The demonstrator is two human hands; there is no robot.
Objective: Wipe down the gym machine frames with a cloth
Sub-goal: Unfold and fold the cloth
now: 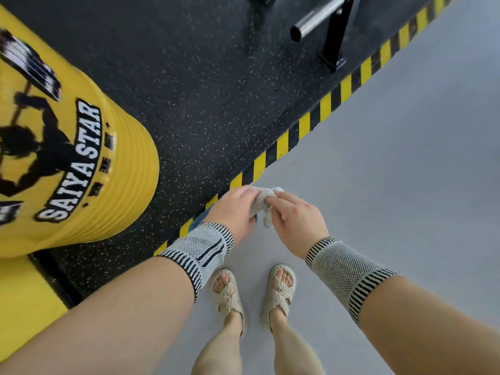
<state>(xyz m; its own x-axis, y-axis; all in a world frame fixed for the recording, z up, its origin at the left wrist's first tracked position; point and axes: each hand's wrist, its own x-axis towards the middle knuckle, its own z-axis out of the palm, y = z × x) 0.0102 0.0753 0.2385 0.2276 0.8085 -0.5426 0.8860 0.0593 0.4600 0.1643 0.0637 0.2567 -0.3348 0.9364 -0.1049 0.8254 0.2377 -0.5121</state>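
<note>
From the head camera, looking straight down, both hands met in front of the person's body over the grey floor. The left hand had its fingers curled round a small pale cloth, and the right hand pinched the same cloth from the other side, so the bunched cloth sat between the two hands with a loose end hanging below. Something blue showed just under the left hand, too hidden to tell what it was. Each wrist wore a knitted grey band with black stripes at its edges. Below the hands stood the person's feet in woven rope sandals on the grey floor. A yellow-and-black striped strip ran diagonally, dividing the grey floor from a black speckled mat. On the mat at the left stood a yellow column printed with a weightlifter figure and lettering. At the top, well apart from the hands, were a chrome bar and a black machine frame.
</note>
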